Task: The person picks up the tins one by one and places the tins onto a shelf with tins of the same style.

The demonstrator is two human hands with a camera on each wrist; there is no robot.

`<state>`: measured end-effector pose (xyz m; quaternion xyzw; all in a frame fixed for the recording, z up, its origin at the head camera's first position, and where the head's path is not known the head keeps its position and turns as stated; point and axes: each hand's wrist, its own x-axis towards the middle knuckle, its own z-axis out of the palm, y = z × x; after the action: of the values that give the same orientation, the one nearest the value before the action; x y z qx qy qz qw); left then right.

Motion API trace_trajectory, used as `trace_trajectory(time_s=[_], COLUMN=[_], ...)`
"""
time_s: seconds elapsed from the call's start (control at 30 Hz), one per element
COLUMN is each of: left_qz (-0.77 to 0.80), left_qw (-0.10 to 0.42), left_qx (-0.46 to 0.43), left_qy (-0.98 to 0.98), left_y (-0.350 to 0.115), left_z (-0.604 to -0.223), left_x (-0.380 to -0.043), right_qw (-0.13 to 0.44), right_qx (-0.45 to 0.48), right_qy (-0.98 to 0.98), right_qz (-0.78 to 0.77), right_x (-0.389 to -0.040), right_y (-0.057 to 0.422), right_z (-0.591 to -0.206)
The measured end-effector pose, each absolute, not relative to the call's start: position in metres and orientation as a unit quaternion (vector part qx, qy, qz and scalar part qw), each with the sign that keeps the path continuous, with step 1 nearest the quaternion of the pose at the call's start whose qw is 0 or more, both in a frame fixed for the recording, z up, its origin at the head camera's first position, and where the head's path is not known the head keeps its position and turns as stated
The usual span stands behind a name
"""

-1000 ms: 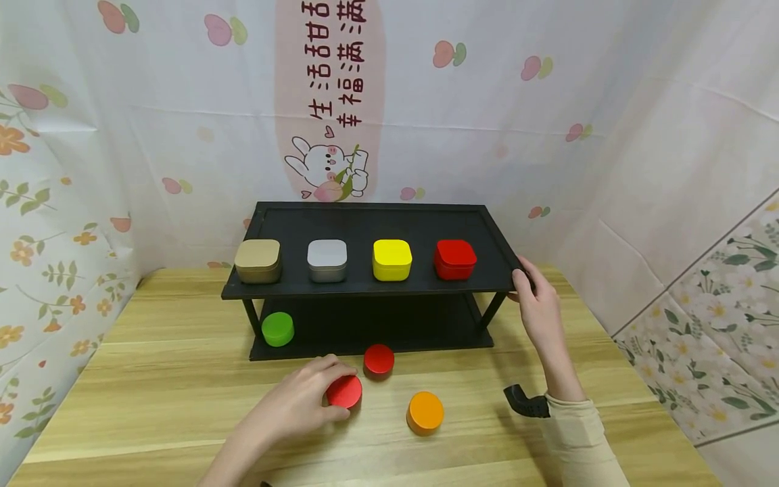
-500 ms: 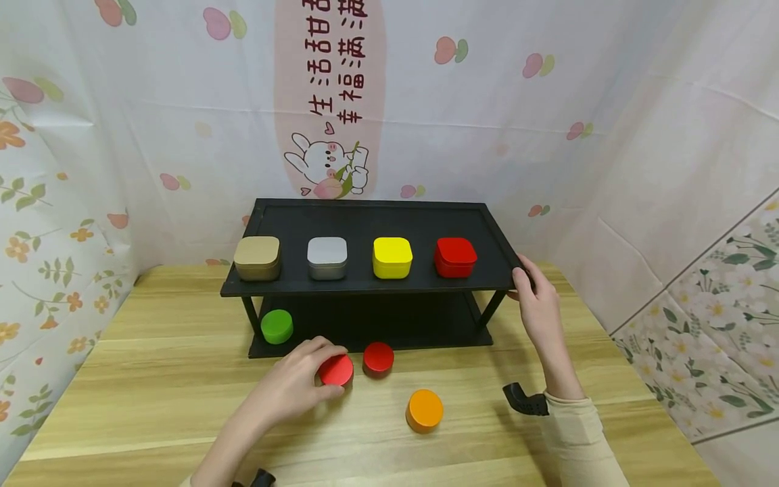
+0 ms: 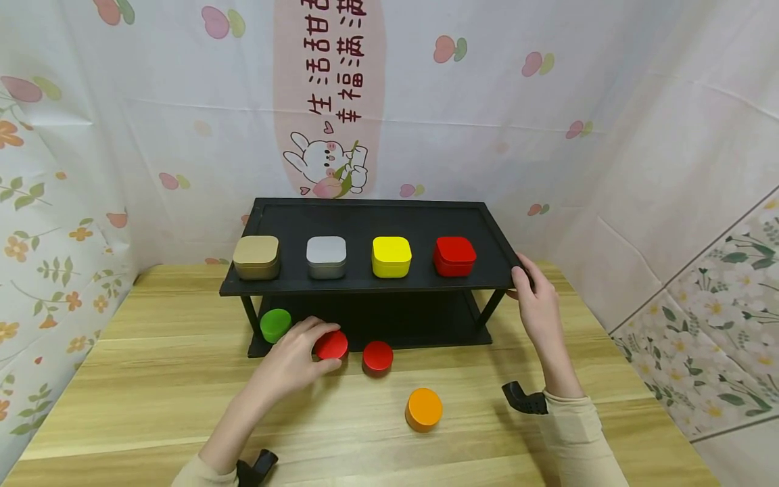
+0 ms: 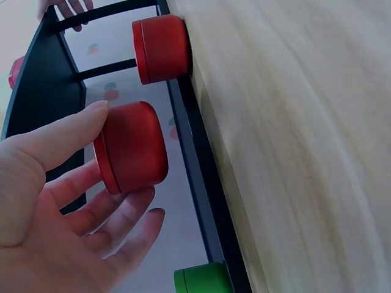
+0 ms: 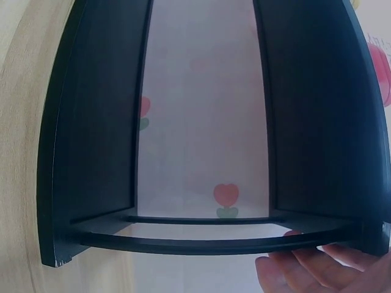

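My left hand (image 3: 297, 360) pinches a round red tin (image 3: 332, 345) between thumb and fingers. In the left wrist view the held red tin (image 4: 131, 148) is off the table, at the front of the black two-tier rack's lower shelf (image 3: 389, 323). A green tin (image 3: 276, 325) sits on that shelf's left end, just beyond my left hand. Another red tin (image 3: 377, 358) stands right of the held one, by the shelf's front edge. My right hand (image 3: 540, 308) grips the right edge of the rack's top shelf (image 3: 371, 220); its fingers (image 5: 299, 268) show beneath in the right wrist view.
Along the top shelf stand rounded square tins: gold (image 3: 257, 257), silver (image 3: 326, 257), yellow (image 3: 391, 257) and red (image 3: 454, 256). An orange round tin (image 3: 424, 409) stands on the wooden table (image 3: 152, 392) in front. Patterned cloth (image 3: 201, 135) hangs behind the rack.
My left hand has carried the red tin away from me and slightly left, from over the table to the lower shelf's front edge. The right hand keeps its grip on the rack.
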<state>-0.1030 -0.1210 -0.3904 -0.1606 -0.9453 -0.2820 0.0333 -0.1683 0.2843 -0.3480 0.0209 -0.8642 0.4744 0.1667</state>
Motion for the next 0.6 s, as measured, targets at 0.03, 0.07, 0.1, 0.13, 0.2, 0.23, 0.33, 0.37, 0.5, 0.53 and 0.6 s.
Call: trace_trajectory(time_s=[0.03,0.07,0.1,0.13,0.2,0.23,0.33,0.37,0.5,0.53,0.6], left_qz=[-0.283,-0.284,-0.285,-0.287,-0.289,-0.29,-0.293,-0.294,-0.297,-0.296,-0.294], left_qw=[0.034,0.034,0.035,0.035,0.035,0.035,0.036,0.037,0.04,0.04,0.04], left_qx=[-0.16,-0.158,-0.158,-0.156,-0.152,-0.15,-0.145,-0.143,-0.135,-0.132,-0.127], left_qy=[-0.945,-0.945,-0.945,-0.945,-0.945,-0.945,-0.944,-0.944,-0.945,-0.945,-0.947], left_y=[-0.121,-0.121,-0.121,-0.12,-0.12,-0.12,-0.12,-0.12,-0.12,-0.12,-0.119], left_z=[-0.391,-0.391,-0.391,-0.392,-0.392,-0.392,-0.393,-0.393,-0.393,-0.394,-0.394], left_x=[-0.105,-0.107,-0.109,-0.111,-0.114,-0.116,-0.12,-0.121,-0.125,-0.126,-0.128], right_qw=[0.167,0.168,0.169,0.17,0.171,0.171,0.17,0.169,0.168,0.168,0.168], right_qx=[0.021,0.021,0.021,0.021,0.02,0.02,0.021,0.022,0.022,0.022,0.02], right_qy=[-0.864,-0.864,-0.864,-0.864,-0.864,-0.865,-0.864,-0.864,-0.862,-0.862,-0.862], right_qz=[0.474,0.474,0.474,0.473,0.473,0.472,0.473,0.474,0.478,0.478,0.477], right_x=[-0.169,-0.169,-0.169,-0.169,-0.17,-0.169,-0.169,-0.169,-0.169,-0.169,-0.169], right_y=[0.285,0.285,0.285,0.285,0.285,0.285,0.285,0.285,0.284,0.284,0.284], right_z=[-0.348,-0.348,-0.348,-0.349,-0.349,-0.349,-0.348,-0.348,-0.347,-0.347,-0.348])
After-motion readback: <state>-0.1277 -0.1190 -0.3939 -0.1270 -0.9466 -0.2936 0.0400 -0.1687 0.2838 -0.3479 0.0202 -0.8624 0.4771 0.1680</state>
